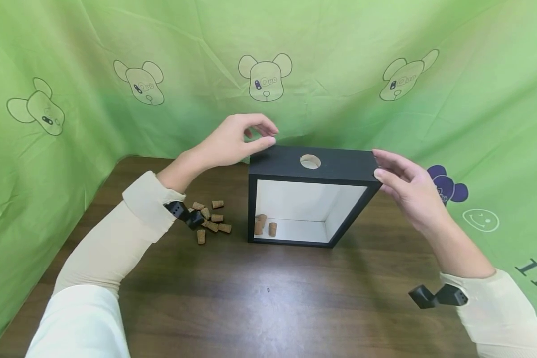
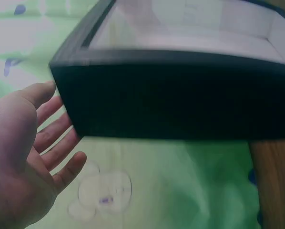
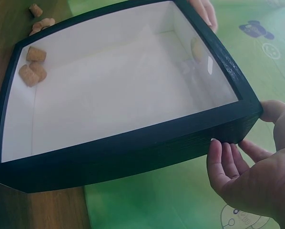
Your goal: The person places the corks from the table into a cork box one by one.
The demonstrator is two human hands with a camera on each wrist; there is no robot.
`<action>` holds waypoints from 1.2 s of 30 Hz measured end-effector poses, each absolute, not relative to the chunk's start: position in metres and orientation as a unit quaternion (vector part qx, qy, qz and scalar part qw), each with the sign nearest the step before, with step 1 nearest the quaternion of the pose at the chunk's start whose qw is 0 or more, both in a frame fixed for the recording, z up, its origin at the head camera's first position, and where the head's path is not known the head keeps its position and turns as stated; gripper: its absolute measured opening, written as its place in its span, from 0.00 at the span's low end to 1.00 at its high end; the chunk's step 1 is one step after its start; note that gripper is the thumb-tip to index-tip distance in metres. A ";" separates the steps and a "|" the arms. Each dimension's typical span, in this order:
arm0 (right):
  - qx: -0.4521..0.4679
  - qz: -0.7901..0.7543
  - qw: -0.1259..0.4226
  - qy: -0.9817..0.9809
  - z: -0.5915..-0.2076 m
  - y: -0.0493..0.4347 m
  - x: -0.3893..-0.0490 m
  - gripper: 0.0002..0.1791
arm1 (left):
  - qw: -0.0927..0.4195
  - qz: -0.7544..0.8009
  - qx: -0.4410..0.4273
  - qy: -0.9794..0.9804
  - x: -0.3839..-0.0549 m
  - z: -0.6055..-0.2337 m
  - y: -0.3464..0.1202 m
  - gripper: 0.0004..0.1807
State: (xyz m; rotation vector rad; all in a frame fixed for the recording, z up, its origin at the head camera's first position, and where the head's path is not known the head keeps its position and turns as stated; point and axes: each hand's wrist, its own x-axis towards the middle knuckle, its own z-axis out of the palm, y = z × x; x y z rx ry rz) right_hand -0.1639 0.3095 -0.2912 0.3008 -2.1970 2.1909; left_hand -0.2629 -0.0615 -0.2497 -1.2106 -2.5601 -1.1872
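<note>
A black shadow box (image 1: 315, 171) with a white inside and a clear-looking front stands on the table. Its top has a round hole (image 1: 311, 161). Inside, by the left wall, lie a few corks (image 1: 273, 229). My right hand (image 1: 409, 191) grips the box's top right corner between thumb and fingers. At the top left corner is my left hand (image 1: 232, 139), its fingers loosely bent and its thumb tip right at the edge. The left wrist view shows that hand's fingers (image 2: 54, 133) spread beside the box corner. Loose corks (image 1: 212, 226) lie left of the box.
A brown wooden table (image 1: 268, 303) carries everything. Green cloth (image 1: 197, 30) printed with bear heads hangs behind and at both sides, close to the box's back. Both sleeves bear a small black wrist camera (image 1: 185, 214).
</note>
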 end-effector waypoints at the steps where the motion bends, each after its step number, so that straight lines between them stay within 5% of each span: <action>1: 0.096 0.703 0.012 -0.705 -0.291 0.309 -0.164 0.24 | 0.036 -0.388 -0.387 -0.836 -0.263 -0.251 -0.068 0.13; 12: 0.097 0.701 0.015 -0.706 -0.290 0.310 -0.163 0.24 | 0.055 -0.416 -0.297 -0.858 -0.261 -0.287 -0.145 0.14; 36: 0.096 0.706 0.019 -0.702 -0.290 0.310 -0.160 0.24 | -0.024 -0.463 -0.200 -0.863 -0.242 -0.416 -0.233 0.17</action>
